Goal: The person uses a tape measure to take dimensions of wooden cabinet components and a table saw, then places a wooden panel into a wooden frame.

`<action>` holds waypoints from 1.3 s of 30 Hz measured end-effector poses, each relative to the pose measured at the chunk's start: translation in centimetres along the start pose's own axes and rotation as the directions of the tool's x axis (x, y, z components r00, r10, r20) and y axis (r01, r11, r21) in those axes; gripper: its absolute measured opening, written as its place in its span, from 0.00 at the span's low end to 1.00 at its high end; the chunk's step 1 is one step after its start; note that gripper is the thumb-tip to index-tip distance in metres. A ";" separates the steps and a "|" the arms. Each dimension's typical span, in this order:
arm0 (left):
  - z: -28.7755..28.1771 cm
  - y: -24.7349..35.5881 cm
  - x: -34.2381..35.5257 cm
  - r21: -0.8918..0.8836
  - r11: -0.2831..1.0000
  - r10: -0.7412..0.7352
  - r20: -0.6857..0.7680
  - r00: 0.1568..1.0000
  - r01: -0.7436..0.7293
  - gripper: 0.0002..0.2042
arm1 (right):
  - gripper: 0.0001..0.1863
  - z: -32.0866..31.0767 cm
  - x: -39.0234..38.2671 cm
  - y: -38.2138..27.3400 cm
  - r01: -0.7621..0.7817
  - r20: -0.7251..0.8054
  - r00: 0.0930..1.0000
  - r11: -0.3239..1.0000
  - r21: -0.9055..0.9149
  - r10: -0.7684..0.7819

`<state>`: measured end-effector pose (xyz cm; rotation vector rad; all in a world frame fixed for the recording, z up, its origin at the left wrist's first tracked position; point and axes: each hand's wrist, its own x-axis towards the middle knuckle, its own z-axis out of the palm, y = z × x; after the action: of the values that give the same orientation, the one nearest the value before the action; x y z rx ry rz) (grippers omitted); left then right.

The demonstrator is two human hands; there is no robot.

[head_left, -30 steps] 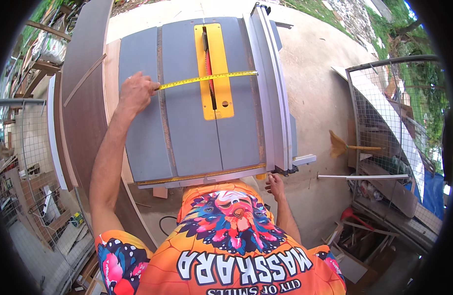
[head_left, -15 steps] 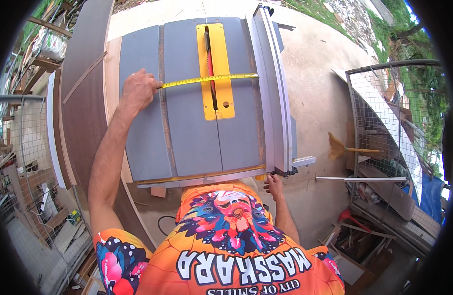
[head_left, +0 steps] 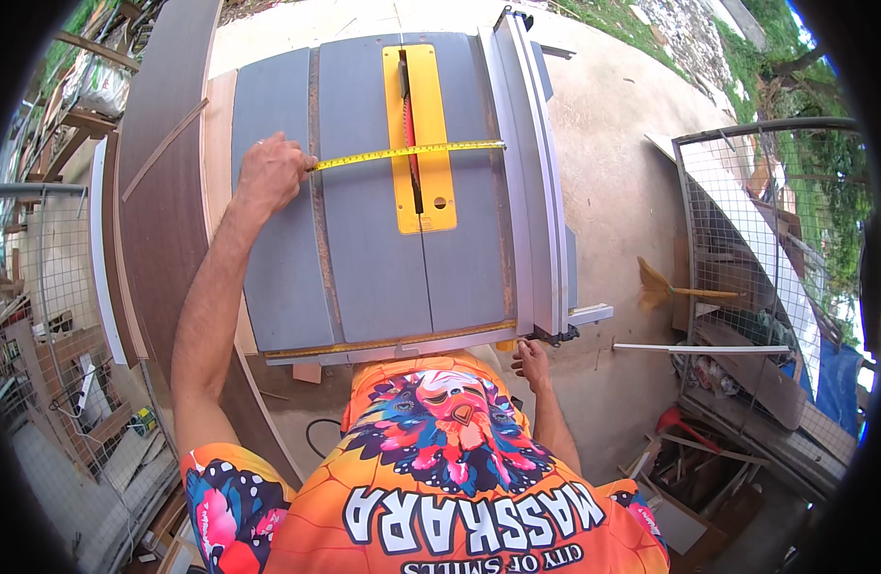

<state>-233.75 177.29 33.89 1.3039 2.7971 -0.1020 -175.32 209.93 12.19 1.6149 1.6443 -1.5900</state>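
My left hand (head_left: 271, 175) is closed on the near-left end of a yellow tape measure (head_left: 369, 156), over the grey table saw top (head_left: 369, 268). The blade of the tape crosses the yellow throat plate (head_left: 426, 196) and the upright red saw blade (head_left: 410, 139). Its far end reaches the metal rip fence (head_left: 528, 182) on the right side. The tape's case, if in my palm, is hidden. Low at the front rail (head_left: 412, 344), my right hand (head_left: 531, 364) has its fingers curled beside the fence's front end. What they grip there is too small to make out.
A long dark brown board (head_left: 163, 143) with a thin strip on it lies left of the saw. Wire mesh panels (head_left: 747, 230) stand at both sides. A broom (head_left: 684, 291) and a white strip (head_left: 704, 348) are to the right, above scrap wood.
The tape's far end has shifted very slightly at the fence. Both hands stay in nearly the same places.
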 end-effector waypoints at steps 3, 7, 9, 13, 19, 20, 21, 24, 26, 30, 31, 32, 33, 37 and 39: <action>0.1 0.0 0.0 0.003 1.000 0.000 0.009 1.000 0.000 0.10 | 0.23 -0.1 0.1 0.1 -0.001 0.006 1.000 1.000 0.005 0.001; 0.0 0.0 -0.1 0.000 1.000 -0.019 0.019 1.000 0.019 0.11 | 0.23 0.1 0.1 -0.2 0.002 0.003 1.000 1.000 -0.007 -0.002; 0.0 0.0 -0.1 0.000 1.000 -0.019 0.020 1.000 0.019 0.11 | 0.23 0.1 0.2 -0.2 -0.001 -0.001 1.000 1.000 -0.004 0.001; -0.1 0.0 0.1 0.009 1.000 -0.008 0.012 1.000 0.008 0.11 | 0.23 0.0 0.0 -0.2 0.014 0.009 1.000 0.997 -0.071 -0.014; 0.2 -0.3 -0.6 0.012 1.000 0.002 -0.002 1.000 -0.002 0.11 | 0.23 2.0 -6.5 -9.1 0.506 0.519 0.854 0.311 -0.804 -0.047; 0.3 -0.5 -0.9 0.019 1.000 -0.004 -0.001 1.000 0.004 0.11 | 0.23 3.2 -10.6 -14.4 0.584 0.611 0.789 0.235 -0.777 0.057; 0.2 -0.3 -0.9 0.018 1.000 -0.002 -0.002 1.000 0.002 0.11 | 0.22 3.7 -13.8 -17.7 0.621 0.645 0.764 0.290 -0.728 -0.018; 0.2 -0.1 -0.9 0.012 1.000 -0.001 -0.007 1.000 0.001 0.11 | 0.16 5.1 -20.1 -28.1 0.786 0.669 0.610 0.428 -0.445 -0.424; 0.5 -0.1 -0.3 0.041 0.999 0.019 -0.007 1.000 -0.018 0.11 | 0.19 8.1 -16.7 -31.9 0.873 0.270 0.439 0.334 -0.356 -0.857; -0.2 0.3 0.4 0.008 0.999 0.046 -0.040 0.998 -0.046 0.11 | 0.21 11.7 -6.5 -40.0 0.735 -0.183 0.065 0.171 -0.657 -0.981; 0.1 0.0 0.3 -0.001 0.999 0.048 -0.048 0.998 -0.048 0.11 | 0.21 12.1 -4.5 -40.8 0.738 -0.181 0.059 0.165 -0.655 -0.982; 0.3 -0.2 0.2 -0.013 0.999 0.048 -0.056 0.997 -0.049 0.11 | 0.19 12.1 -2.8 -41.3 0.705 -0.180 0.063 0.171 -0.688 -0.982; 0.2 -0.2 -0.1 -0.014 0.999 0.038 -0.056 0.998 -0.039 0.11 | 0.18 12.3 -2.2 -41.7 0.671 -0.174 0.071 0.177 -0.720 -0.982; 0.0 0.0 -0.7 0.001 1.000 0.013 -0.043 0.999 -0.013 0.12 | 0.15 12.8 -1.1 -41.6 0.627 -0.175 0.220 0.276 -0.728 -0.960; 0.0 -0.2 -0.6 -0.004 1.000 0.008 -0.044 0.999 -0.008 0.12 | 0.12 13.1 -0.7 -41.6 0.613 -0.240 0.220 0.326 -0.720 -0.945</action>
<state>-233.48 176.74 33.95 1.3329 2.8263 -0.0675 -216.16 209.96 27.51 0.9713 3.4004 -0.6248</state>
